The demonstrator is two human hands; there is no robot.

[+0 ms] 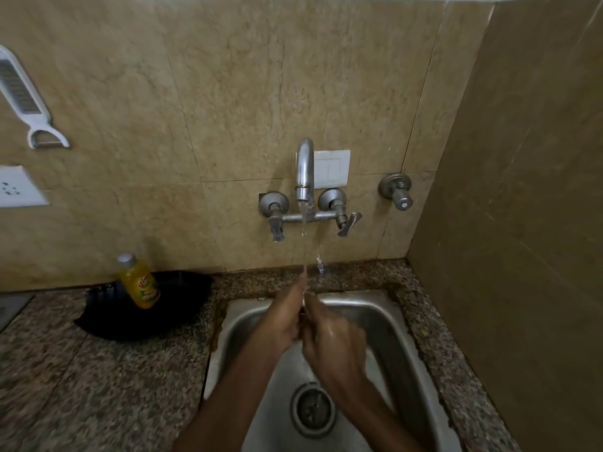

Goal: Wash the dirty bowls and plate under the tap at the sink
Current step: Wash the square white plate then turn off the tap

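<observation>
Both hands meet under the running stream from the tap (305,171), above the steel sink (385,318). The left hand (280,324) and the right hand (336,340) press together with fingers loosely curled against each other, and neither appears to hold anything, though the spot where they touch is blurred. No bowls or plate show in the basin; only the drain (312,408) lies bare below the wrists. On the speckled table (98,380) to the left, a yellow dish-soap bottle (138,282) stands tilted on a black tray (143,321), well apart from the hands. On the tiled wall (228,93) hang a white peeler (23,96), a socket (18,187), a switch plate (331,169) behind the spout, and a separate valve (396,190) to the right.
</observation>
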